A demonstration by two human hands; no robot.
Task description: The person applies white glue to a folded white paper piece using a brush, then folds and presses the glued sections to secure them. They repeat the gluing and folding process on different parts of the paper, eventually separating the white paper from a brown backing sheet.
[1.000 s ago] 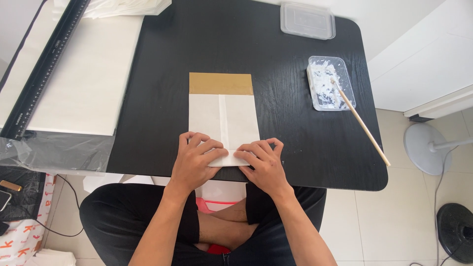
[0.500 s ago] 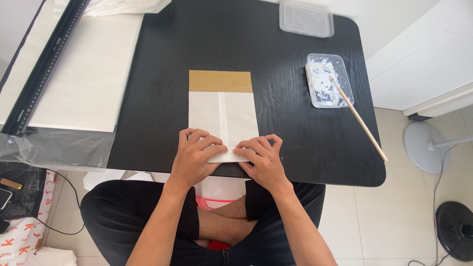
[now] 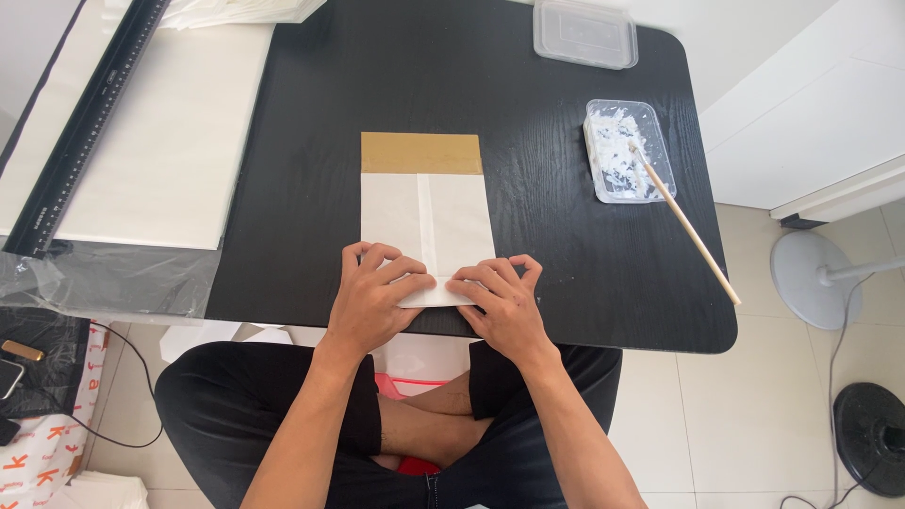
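Note:
A white folded paper (image 3: 424,212) with a centre seam lies on the black table (image 3: 566,245), wrapped over a brown cardboard piece (image 3: 420,153) that sticks out at its far end. My left hand (image 3: 372,292) and my right hand (image 3: 504,297) both press down on the paper's near end, where a folded flap (image 3: 436,296) shows between the fingertips. Fingers are bent and flat on the paper; nothing is lifted.
A clear tray of white paste (image 3: 627,151) with a long wooden stick (image 3: 683,221) sits at the right. A clear lid (image 3: 584,33) lies at the far edge. Large white sheets (image 3: 160,141) and a black ruler (image 3: 90,123) lie left. A fan base (image 3: 820,278) stands on the floor.
Both hands stay on the paper's near end; the fingertips have shifted slightly along the fold. The paper has not moved.

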